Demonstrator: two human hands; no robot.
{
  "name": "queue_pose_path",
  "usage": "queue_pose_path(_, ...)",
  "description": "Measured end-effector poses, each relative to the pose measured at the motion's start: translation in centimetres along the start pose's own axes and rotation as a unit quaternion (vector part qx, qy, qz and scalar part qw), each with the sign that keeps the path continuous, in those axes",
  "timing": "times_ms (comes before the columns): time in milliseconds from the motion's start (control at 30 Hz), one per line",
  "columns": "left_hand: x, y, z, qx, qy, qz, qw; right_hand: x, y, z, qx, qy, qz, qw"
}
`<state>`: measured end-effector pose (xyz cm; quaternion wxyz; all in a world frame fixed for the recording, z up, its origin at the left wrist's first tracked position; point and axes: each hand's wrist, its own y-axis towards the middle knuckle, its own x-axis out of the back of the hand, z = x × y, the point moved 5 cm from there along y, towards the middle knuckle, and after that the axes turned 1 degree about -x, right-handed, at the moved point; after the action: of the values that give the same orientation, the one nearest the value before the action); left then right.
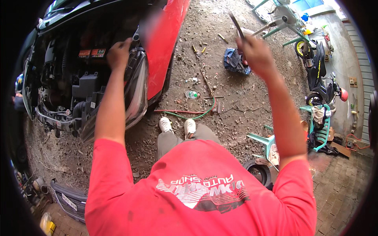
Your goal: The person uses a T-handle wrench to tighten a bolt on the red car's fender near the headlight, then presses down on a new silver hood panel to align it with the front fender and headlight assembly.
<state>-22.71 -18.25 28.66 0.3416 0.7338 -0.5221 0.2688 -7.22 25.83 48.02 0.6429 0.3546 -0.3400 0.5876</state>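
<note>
Left hand (119, 53) is gripping the headlight (137, 88) at ten o'clock while right hand (255, 53) is clenching a dark tool (237, 25) at one o'clock; a slackening hold would likely drop the lamp.

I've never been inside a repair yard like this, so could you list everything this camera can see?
Red car with open engine bay: one, red, upper left.
Clear headlight unit: one, at the car's front corner.
Detached dark bumper: one, lower left on the gravel.
Clear plastic bottle: one, on the ground, centre.
Red and green hoses: two, by the feet.
Blue cloth: one, upper centre ground.
Black scooter: one, right.
Green plastic chairs: two, right.
Black tyre: one, lower right.
White shoes: two, centre.
Left hand: at the headlight's top edge.
Right hand: raised, holding a thin dark tool.
</note>
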Motion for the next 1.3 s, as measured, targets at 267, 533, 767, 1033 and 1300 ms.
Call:
queue_pose_path(267,10.9,-22.3,6.9,0.312,-0.314,0.145,0.885,-13.7,-33.6,-33.7,-0.523,0.439,-0.151,0.715)
queue_pose_path(533,8.8,-40.3,-1.6,0.460,-0.312,0.335,0.761,-22.1,-46.3,-42.2,-0.719,0.293,0.052,0.628)
queue_pose_path(767,3.1,-39.4,-17.5,0.200,-0.232,0.506,0.806,-23.5,-32.4,-20.7,-0.402,0.655,0.322,0.553)
queue_pose_path(1033,9.6,-41.2,-19.9,-0.063,-0.150,0.431,0.887,-23.4,-28.9,-5.3,-0.317,0.678,0.413,0.519)
queue_pose_path(1300,24.0,-47.3,-2.0,0.133,-0.105,0.116,0.979,-28.0,-31.2,-2.1,-0.371,0.449,0.497,0.643)
